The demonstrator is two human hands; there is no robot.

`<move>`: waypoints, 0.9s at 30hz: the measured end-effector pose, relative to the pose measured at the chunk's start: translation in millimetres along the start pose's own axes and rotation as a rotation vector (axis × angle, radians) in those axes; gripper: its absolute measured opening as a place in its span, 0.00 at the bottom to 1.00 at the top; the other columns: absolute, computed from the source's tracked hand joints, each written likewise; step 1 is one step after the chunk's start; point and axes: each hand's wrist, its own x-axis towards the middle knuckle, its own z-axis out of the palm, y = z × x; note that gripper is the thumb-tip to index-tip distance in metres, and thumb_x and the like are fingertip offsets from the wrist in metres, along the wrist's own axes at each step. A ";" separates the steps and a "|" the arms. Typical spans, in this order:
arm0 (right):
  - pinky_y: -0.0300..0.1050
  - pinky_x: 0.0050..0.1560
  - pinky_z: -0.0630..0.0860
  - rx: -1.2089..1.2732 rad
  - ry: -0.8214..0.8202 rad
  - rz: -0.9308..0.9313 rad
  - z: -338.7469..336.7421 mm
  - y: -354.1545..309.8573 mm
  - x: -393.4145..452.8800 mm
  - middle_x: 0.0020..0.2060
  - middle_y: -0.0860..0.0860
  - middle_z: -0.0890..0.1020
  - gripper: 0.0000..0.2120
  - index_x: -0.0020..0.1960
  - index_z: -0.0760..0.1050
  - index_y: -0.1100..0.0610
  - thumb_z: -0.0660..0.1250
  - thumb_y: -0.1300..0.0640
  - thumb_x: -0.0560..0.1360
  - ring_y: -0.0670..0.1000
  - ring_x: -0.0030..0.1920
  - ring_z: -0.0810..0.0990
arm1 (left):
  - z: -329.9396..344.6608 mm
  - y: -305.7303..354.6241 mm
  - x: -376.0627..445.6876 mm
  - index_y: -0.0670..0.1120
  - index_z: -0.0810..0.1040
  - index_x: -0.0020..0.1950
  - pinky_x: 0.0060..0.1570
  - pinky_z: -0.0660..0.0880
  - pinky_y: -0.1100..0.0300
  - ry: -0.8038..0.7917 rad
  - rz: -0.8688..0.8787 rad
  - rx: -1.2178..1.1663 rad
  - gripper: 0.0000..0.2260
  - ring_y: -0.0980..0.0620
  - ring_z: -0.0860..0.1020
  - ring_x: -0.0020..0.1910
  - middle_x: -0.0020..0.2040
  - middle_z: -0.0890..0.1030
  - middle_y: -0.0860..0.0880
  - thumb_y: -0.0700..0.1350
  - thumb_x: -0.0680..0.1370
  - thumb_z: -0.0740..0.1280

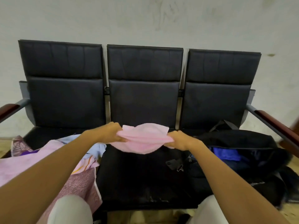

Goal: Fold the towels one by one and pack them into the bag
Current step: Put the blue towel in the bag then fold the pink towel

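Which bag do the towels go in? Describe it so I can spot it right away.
Find the three-seat black bench against the wall. On its right-hand seat, beside the right hand, lies the bag: a black duffel, unzipped, with blue cloth showing inside. The loose pink towels are piled on the opposite, left seat.

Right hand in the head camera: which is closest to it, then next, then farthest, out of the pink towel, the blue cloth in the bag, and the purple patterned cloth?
1. Pink towel: gripped by the right hand.
2. Blue cloth: inside the black bag, on the right.
3. Purple patterned cloth: far left of the pile.
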 end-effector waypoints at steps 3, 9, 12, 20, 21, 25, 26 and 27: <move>0.45 0.52 0.70 0.011 -0.122 0.019 45.0 14.2 -5.9 0.50 0.54 0.77 0.07 0.52 0.79 0.55 0.64 0.54 0.81 0.52 0.50 0.72 | 42.2 -5.2 -9.0 0.51 0.68 0.28 0.35 0.66 0.62 -0.042 0.025 -0.037 0.19 0.58 0.67 0.29 0.28 0.68 0.56 0.53 0.74 0.72; 0.42 0.51 0.68 0.070 -0.278 0.073 98.2 24.1 -24.0 0.53 0.54 0.76 0.12 0.46 0.74 0.50 0.56 0.58 0.84 0.53 0.52 0.74 | 110.1 -11.7 -29.9 0.54 0.74 0.35 0.36 0.66 0.66 -0.239 -0.093 -0.124 0.16 0.59 0.70 0.34 0.36 0.70 0.59 0.64 0.70 0.72; 0.45 0.48 0.70 0.110 -0.309 0.085 107.3 27.2 -34.3 0.45 0.53 0.77 0.16 0.37 0.69 0.48 0.57 0.59 0.83 0.54 0.47 0.74 | 128.9 -15.1 -37.9 0.51 0.77 0.35 0.36 0.68 0.66 -0.332 -0.162 -0.188 0.21 0.59 0.72 0.33 0.34 0.74 0.57 0.68 0.67 0.71; 0.35 0.40 0.77 0.351 -0.308 0.102 121.0 41.4 -44.6 0.51 0.55 0.79 0.16 0.64 0.74 0.62 0.70 0.62 0.77 0.49 0.42 0.79 | 145.5 -17.5 -50.3 0.50 0.70 0.32 0.37 0.66 0.68 -0.237 -0.244 -0.297 0.21 0.57 0.70 0.33 0.31 0.71 0.55 0.63 0.76 0.62; 0.34 0.37 0.76 0.383 -0.291 0.110 124.6 43.8 -44.8 0.50 0.57 0.79 0.17 0.64 0.73 0.62 0.71 0.62 0.77 0.49 0.40 0.79 | 146.9 -18.3 -51.1 0.48 0.67 0.31 0.34 0.65 0.69 -0.203 -0.242 -0.304 0.22 0.58 0.68 0.30 0.29 0.69 0.54 0.60 0.78 0.61; 0.35 0.36 0.75 0.462 -0.178 0.060 135.8 49.0 -42.0 0.43 0.59 0.81 0.05 0.49 0.79 0.59 0.73 0.60 0.75 0.45 0.35 0.79 | 156.6 -27.3 -52.6 0.39 0.71 0.33 0.32 0.65 0.69 0.022 -0.230 -0.402 0.24 0.58 0.65 0.28 0.30 0.70 0.43 0.59 0.77 0.60; 0.35 0.36 0.74 0.466 -0.117 0.044 140.4 52.0 -40.4 0.36 0.57 0.80 0.07 0.41 0.79 0.59 0.72 0.59 0.76 0.42 0.32 0.77 | 162.4 -28.8 -53.5 0.37 0.76 0.37 0.33 0.66 0.71 0.082 -0.239 -0.407 0.22 0.56 0.68 0.30 0.33 0.74 0.41 0.55 0.79 0.62; 0.37 0.36 0.73 0.477 -0.042 0.041 145.0 56.3 -36.9 0.31 0.56 0.78 0.14 0.35 0.76 0.61 0.71 0.57 0.77 0.42 0.31 0.76 | 166.0 -29.1 -54.1 0.36 0.79 0.41 0.34 0.66 0.73 0.138 -0.237 -0.397 0.18 0.55 0.70 0.31 0.35 0.78 0.41 0.50 0.80 0.64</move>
